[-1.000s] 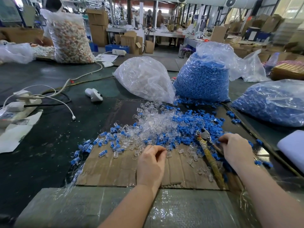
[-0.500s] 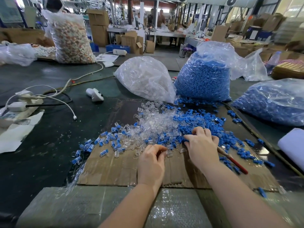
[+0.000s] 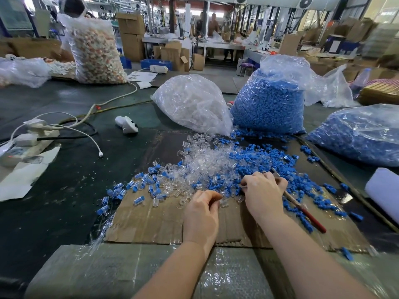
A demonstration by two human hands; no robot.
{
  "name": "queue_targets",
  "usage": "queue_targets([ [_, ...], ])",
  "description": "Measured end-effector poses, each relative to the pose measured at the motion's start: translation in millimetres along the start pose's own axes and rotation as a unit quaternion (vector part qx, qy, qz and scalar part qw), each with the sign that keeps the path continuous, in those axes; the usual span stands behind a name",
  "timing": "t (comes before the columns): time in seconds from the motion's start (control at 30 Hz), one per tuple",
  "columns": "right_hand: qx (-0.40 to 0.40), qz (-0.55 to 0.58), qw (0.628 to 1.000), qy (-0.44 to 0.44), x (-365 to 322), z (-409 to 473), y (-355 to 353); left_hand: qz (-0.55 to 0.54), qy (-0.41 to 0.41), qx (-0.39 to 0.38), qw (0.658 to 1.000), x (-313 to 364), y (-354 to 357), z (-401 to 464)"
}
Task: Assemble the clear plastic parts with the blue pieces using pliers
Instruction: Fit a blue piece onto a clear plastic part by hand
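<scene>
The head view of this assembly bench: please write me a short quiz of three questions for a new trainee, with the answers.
1. True or false: the pliers lie apart from both hands, untouched.
2. Which bag stands directly left of the upright bag of blue pieces? A) bag of clear parts B) bag of orange-white parts C) a cardboard box
3. Fill in: the loose parts lie on a sheet of ____.

Key
1. False: the right hand holds them, with the red handle sticking out behind it.
2. A: the bag of clear parts.
3. Cardboard. The left hand pinches a clear part at its near edge of the pile.
</scene>
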State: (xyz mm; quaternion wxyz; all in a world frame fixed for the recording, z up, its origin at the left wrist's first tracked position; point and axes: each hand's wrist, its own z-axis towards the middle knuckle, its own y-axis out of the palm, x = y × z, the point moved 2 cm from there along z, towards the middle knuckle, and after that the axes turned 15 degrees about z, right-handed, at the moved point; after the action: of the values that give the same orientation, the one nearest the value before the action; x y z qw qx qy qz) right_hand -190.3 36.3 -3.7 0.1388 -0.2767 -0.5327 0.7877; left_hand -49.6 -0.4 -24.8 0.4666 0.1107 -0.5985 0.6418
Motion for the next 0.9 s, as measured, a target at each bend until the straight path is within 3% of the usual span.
queue_targets([
  [0.13, 0.003, 0.053, 0.999, 0.013, -2, 2, 4, -0.001, 0.003, 0.001, 1.0, 0, 0, 0],
  [0.7, -0.027, 0.057, 0.996, 0.064, -8, 10, 10, -0.003, 0.007, 0.004, 1.0, -4, 3, 1],
  [0.9, 0.041, 0.133, 0.99, 0.024, -9, -3, 3, -0.054, -0.023, -0.004, 0.998, -5, 1, 1],
])
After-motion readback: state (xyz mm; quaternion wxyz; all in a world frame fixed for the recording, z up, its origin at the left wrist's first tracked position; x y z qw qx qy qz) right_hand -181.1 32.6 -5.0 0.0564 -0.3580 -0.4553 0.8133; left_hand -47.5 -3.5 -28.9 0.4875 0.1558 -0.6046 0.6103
